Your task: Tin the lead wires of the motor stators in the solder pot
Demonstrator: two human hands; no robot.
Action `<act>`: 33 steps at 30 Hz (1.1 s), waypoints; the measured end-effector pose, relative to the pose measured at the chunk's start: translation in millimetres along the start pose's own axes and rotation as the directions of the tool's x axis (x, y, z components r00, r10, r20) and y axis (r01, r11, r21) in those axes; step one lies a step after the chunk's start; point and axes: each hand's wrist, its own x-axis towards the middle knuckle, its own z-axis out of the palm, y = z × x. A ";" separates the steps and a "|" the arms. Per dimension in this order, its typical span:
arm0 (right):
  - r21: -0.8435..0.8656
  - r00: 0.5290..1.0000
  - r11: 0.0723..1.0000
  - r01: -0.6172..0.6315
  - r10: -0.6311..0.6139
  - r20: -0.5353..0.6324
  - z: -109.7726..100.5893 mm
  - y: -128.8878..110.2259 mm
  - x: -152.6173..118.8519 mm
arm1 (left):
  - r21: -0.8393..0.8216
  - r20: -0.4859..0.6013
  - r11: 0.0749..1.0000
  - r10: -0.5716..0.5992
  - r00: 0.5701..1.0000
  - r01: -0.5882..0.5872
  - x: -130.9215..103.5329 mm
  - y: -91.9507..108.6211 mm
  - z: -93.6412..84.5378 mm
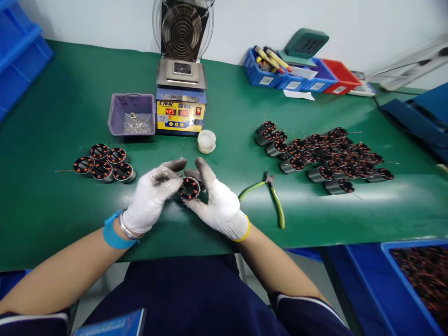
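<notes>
Work on one wound stator [189, 188] is judged to be under way and incomplete: the piece is in hand, not set down. It lies between the hands, open end toward the camera. The gloved right hand [222, 203] has its grip closed around the stator's right side, thumb along the near edge. The gloved left hand [150, 192] has finger and thumb drawn together at the stator's left edge; whether that grip holds a wire or only touches the rim cannot be told.

Just right of the right hand, green-handled cutters [269, 181] lie on the green counter [231, 112], handles spread, unheld. Beyond the left hand, five stators [102, 171] stand grouped; well to the right sits a much larger lot of stators [336, 156], some with wires projecting. Which group is finished and which remains cannot be confirmed.

Farther back are a white cup [206, 149], a purple bin [115, 116] containing silvery scrap, and a yellow-fronted unit [180, 116] with lit displays. A fan [182, 32] stands behind the unit.
</notes>
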 end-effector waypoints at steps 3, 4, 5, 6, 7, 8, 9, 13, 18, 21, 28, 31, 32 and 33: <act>0.028 0.999 0.999 0.020 -0.019 -0.048 -4.5 2.7 1.1 | 0.078 -0.118 0.980 0.189 0.975 -0.181 2.1 7.6 -9.3; 0.030 0.997 0.999 0.037 -0.035 -0.064 -5.4 3.7 1.1 | 0.121 -0.155 0.958 0.276 0.949 -0.259 4.1 9.0 -11.7; 0.030 0.996 0.998 0.053 -0.051 -0.076 -6.1 4.7 1.0 | 0.192 -0.166 0.927 0.355 0.920 -0.323 6.6 9.9 -13.5; 0.029 0.994 0.997 0.068 -0.065 -0.084 -6.4 5.7 0.8 | 0.293 -0.134 0.889 0.403 0.905 -0.352 9.2 10.6 -14.5; 0.028 0.993 0.996 0.081 -0.078 -0.092 -6.6 6.5 0.4 | 0.406 -0.051 0.848 0.392 0.918 -0.340 11.6 11.4 -14.7; 0.024 0.991 0.996 0.091 -0.088 -0.096 -6.7 7.1 -0.1 | 0.512 0.056 0.807 0.310 0.949 -0.294 13.3 12.4 -14.2; 0.012 0.991 0.995 0.097 -0.096 -0.098 -6.9 7.5 -0.6 | 0.594 0.159 0.771 0.166 0.973 -0.229 14.0 14.0 -13.0; -0.083 0.995 0.994 0.077 -0.083 -0.063 -9.5 6.2 -1.7 | 0.612 0.279 0.790 -0.181 0.943 -0.029 9.7 24.2 -8.7; -0.115 0.999 0.992 0.048 -0.049 0.001 -11.7 1.7 -0.6 | 0.518 0.009 0.822 0.274 0.962 -0.239 13.5 28.6 -15.3; -0.115 0.998 0.991 0.070 -0.068 0.017 -12.4 1.6 -0.2 | 0.731 0.196 0.643 0.122 0.973 -0.227 16.9 27.0 -14.8; -0.113 0.999 0.994 0.000 -0.005 -0.043 -17.2 1.7 -1.8 | 0.221 0.046 0.958 0.175 0.984 -0.181 6.7 36.0 -12.1; -0.124 0.998 0.992 -0.020 0.012 -0.059 -27.2 3.0 1.0 | 0.122 -0.145 0.962 0.262 0.954 -0.245 17.4 20.2 -19.1; -0.140 0.998 0.990 -0.010 0.000 -0.068 -33.5 4.6 4.1 | 0.160 -0.160 0.964 0.238 0.958 -0.213 22.5 11.7 -20.8; -0.173 0.997 0.985 -0.003 -0.012 -0.082 -41.5 6.8 8.6 | 0.218 -0.149 0.962 0.201 0.968 -0.166 27.6 2.8 -21.7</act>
